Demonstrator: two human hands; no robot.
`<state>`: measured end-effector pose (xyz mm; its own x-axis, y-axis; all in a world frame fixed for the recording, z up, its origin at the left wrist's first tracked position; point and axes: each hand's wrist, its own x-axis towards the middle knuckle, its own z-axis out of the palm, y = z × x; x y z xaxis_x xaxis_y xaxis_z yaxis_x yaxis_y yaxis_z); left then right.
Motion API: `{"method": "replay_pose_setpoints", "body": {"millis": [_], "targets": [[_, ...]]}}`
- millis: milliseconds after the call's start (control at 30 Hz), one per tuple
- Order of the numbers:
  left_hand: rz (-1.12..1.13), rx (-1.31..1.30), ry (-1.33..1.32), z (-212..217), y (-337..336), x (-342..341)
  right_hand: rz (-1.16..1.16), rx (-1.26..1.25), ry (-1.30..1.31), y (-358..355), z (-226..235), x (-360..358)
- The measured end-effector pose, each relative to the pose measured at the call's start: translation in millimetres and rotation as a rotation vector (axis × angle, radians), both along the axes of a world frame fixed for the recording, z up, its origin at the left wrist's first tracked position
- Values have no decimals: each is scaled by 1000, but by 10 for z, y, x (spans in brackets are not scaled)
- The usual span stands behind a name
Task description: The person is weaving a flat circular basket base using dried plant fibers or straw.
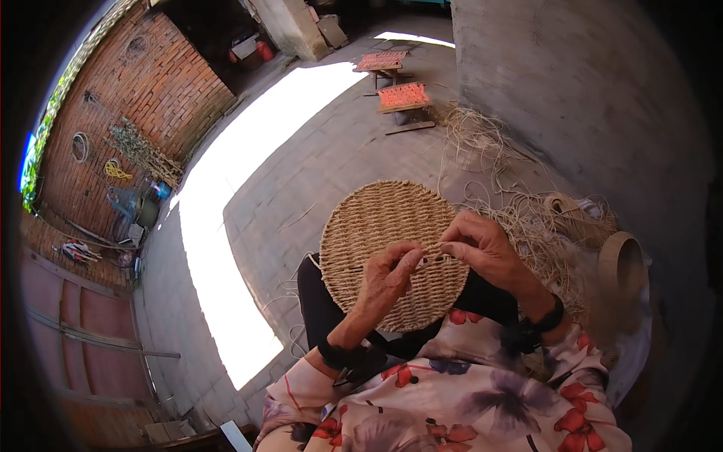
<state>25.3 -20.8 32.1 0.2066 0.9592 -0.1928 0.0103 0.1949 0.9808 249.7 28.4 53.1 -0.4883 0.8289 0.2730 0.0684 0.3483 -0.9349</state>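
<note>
Tan woven disc (384,224) — face up, nearly round

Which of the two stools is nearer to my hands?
The orange-seated stool, on the side toward the round woven piece; the pinker-seated stool stands farther off, behind it.

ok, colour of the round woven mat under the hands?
The round woven mat is straw-tan, in ribbed rows; shows best in the head view.
</note>
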Motion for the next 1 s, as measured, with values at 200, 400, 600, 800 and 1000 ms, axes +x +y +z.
{"method": "replay_pose_setpoints", "body": {"millis": [200,400,600,800,1000], "targets": [[80,88,248,372,-18,-86,-134,-237,198,-52,57,-254],[-36,-35,-4,385,-37,101,-165,313,16,-123,133,-217],[124,128,259,299,-71,-229,-116,29,26,-74,-283,-444],[175,210,612,192,-130,-413,-157,545,-183,-37,-760,-797],[193,646,850,-9,-136,-365,-163,698,-299,-58,-849,-827]]}}
